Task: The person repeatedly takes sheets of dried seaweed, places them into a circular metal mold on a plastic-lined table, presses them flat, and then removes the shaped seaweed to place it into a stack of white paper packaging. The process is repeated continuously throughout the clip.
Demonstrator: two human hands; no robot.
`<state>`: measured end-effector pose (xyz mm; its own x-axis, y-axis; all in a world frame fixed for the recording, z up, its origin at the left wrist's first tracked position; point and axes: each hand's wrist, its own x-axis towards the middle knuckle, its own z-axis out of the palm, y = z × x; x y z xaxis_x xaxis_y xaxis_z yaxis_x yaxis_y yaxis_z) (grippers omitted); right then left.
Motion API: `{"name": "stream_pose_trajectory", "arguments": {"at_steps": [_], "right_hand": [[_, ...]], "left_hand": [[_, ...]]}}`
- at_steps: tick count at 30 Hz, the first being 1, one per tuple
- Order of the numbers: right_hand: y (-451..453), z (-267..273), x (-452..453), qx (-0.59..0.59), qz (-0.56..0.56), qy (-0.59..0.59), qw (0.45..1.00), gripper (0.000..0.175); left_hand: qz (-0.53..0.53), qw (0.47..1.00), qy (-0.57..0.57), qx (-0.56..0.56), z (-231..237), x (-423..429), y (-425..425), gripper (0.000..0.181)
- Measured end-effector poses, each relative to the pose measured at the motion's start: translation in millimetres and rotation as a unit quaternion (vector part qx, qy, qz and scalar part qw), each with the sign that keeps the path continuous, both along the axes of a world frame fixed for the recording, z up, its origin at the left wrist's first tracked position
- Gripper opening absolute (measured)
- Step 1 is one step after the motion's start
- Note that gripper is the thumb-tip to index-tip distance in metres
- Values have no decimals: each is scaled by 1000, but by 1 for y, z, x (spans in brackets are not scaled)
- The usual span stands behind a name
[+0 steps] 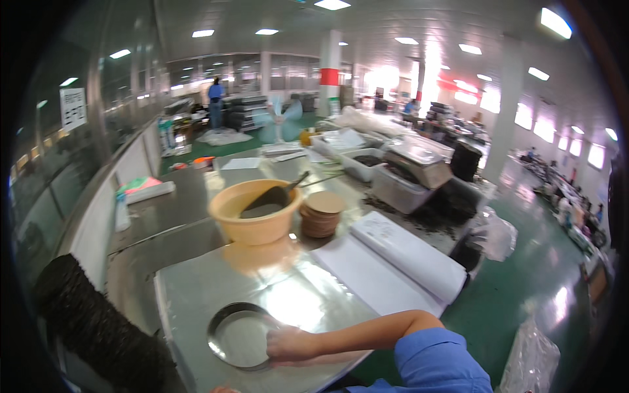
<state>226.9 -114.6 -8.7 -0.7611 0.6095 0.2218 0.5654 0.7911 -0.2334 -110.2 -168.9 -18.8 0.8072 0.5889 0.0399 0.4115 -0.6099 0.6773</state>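
Observation:
My right hand point(292, 345) is closed at the right edge of a round metal ring point(214, 325), which lies on the shiny sheet-covered table point(186, 280); its fingers seem to grip the rim. Only a sliver of my left hand point(223, 390) shows at the bottom edge, so what it does is hidden. Beyond the ring stands a cream plastic basin point(255, 231) with a dark scoop point(270, 197) leaning in it. A stack of round brown discs point(322, 216) sits to the right of the basin.
Partly rolled white paper point(403, 255) lies at the right. Behind it, plastic bins point(398, 189) hold dark material, some of it spilled around them. A dark, rough-surfaced mass point(93, 319) is at the left. Further back are a fan point(278, 120) and a person in blue point(215, 103).

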Motion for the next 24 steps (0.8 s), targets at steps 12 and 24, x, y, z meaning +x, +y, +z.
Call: {"name": "stream_pose_trajectory", "arguments": {"at_steps": [12,24], "right_hand": [[-76,69,-24,17,238,208,949,17],[-95,48,-34,-341,129,-17,931,17]], "left_hand": [[251,938,-237,41,114,25,126,22],[54,989,117,72,4,35,40,69]]}}
